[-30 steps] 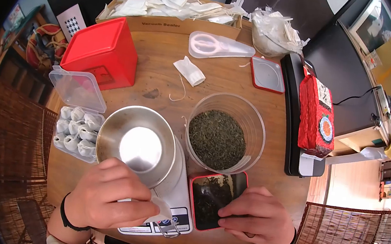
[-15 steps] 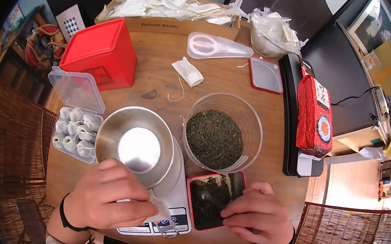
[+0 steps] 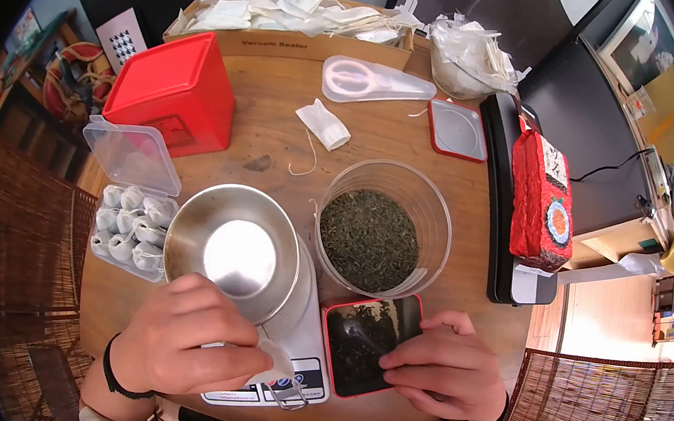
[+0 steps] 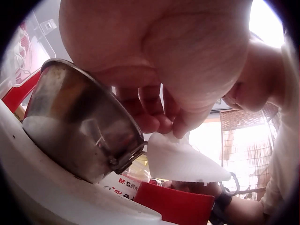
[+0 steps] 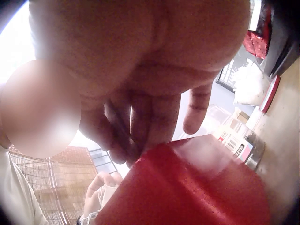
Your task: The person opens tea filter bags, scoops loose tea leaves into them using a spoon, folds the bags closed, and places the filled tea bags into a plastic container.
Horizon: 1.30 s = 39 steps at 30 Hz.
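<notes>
My left hand pinches a white tea bag over the front of the white scale; the bag hangs below the fingertips in the left wrist view. A steel bowl stands on the scale beside this hand. Over the right edge of a red tin of dark leaves, my right hand pinches a thin spoon, its tip in the tin. In the right wrist view the tin's red side stands below the fingers.
Behind the tin is a clear tub of green leaves. At left are a box of filled bags and a red canister. A loose bag, scissors in a sleeve and a carton lie farther back; a red packet is at right.
The right hand and spoon have shifted slightly within the tin, and the index finger is raised a little. The left hand holds the bag in the same place.
</notes>
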### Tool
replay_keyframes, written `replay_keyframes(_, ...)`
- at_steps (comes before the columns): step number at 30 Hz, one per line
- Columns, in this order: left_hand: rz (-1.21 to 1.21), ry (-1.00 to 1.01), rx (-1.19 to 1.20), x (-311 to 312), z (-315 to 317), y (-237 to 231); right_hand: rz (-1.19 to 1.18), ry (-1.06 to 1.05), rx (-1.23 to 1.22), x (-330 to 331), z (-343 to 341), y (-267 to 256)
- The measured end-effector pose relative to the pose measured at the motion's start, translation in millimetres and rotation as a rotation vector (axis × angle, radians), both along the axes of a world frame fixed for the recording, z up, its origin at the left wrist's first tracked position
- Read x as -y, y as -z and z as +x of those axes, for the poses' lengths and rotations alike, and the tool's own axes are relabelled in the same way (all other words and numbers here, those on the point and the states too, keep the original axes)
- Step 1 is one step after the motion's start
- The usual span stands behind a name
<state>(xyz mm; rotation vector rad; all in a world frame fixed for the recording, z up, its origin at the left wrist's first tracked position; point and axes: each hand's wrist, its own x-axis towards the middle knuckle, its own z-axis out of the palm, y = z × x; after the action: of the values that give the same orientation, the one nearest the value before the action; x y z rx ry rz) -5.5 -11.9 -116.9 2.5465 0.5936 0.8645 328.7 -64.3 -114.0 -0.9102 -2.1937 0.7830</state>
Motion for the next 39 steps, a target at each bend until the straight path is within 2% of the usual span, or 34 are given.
replay_keyframes(7, 0.005, 0.002, -0.002, -0.3, 0.1, -0.9, -0.102, 0.0, 0.024, 0.0, 3.7, -1.8)
replay_keyframes(10, 0.006, -0.004, -0.003, -0.9, -0.6, -1.0, -0.068, 0.054, -0.024, 2.4, 5.0, 1.3)
replay_keyframes(39, 0.001, -0.01, -0.006, 0.4, 0.0, -0.6, -0.027, 0.007, 0.022, -0.9, 1.9, 2.4)
